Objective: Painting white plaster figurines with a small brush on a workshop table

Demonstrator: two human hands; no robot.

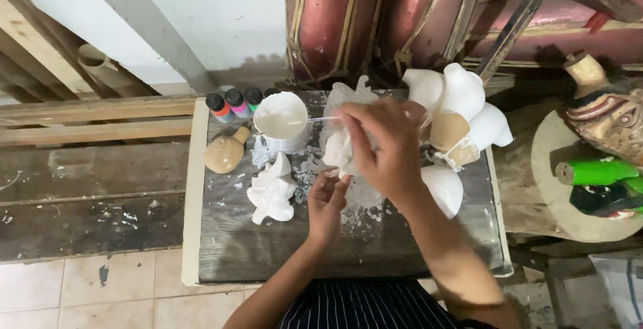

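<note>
Right hand [385,145] pinches a thin brush [315,120], tip over the white paint cup [280,120] at nine o'clock. Left hand [327,202] grips the white figurine [338,148] from six o'clock, mid-board.

Small dark wooden work table [234,249] with pale edging, top smeared and flecked with white paint. At its back edge a row of small paint bottles [234,103] with coloured bands, beside them a white cup of white paint [280,121]. Tan unpainted gourd-shaped figure [226,151] lying near left edge. White-coated carved figure [271,192] lying just right of it. Cluster of white primed carved pieces [462,105] at back right corner, one tan piece [447,130] among them. Another white rounded piece [445,188] near right edge
</note>
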